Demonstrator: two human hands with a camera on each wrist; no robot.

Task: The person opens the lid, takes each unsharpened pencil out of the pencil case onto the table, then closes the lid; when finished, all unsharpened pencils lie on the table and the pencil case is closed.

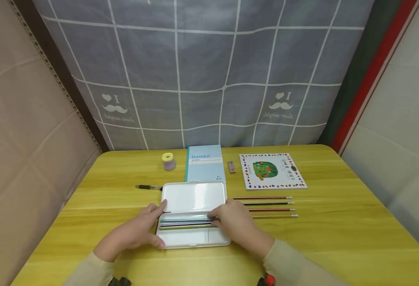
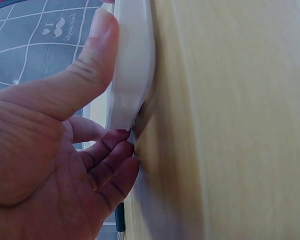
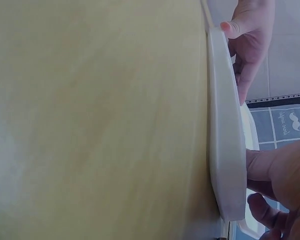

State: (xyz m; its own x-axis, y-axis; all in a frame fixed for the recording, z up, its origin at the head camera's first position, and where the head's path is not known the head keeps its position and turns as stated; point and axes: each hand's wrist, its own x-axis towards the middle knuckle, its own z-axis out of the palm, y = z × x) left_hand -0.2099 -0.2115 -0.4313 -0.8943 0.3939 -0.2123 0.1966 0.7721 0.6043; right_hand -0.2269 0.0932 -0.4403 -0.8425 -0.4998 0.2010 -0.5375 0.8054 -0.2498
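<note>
A white pencil case (image 1: 182,238) lies on the table with its lid (image 1: 195,196) folded back. Several pencils (image 1: 184,225) lie side by side in its rear compartment. My left hand (image 1: 134,228) holds the case's left end, thumb at the front corner and fingers along the side. In the left wrist view, that thumb (image 2: 102,42) presses the case wall (image 2: 133,65). My right hand (image 1: 236,222) reaches over the case's right end and pinches the pencils' right ends between thumb and fingers. The right wrist view hides those fingertips behind the case wall (image 3: 227,125).
Several pencils with white ends (image 1: 273,209) lie in a row to the right. A pen (image 1: 148,186) lies left of the lid. Behind are a yellow-topped spool-like item (image 1: 168,162), a blue notebook (image 1: 206,163), a small eraser-like block (image 1: 231,167) and a picture book (image 1: 271,171).
</note>
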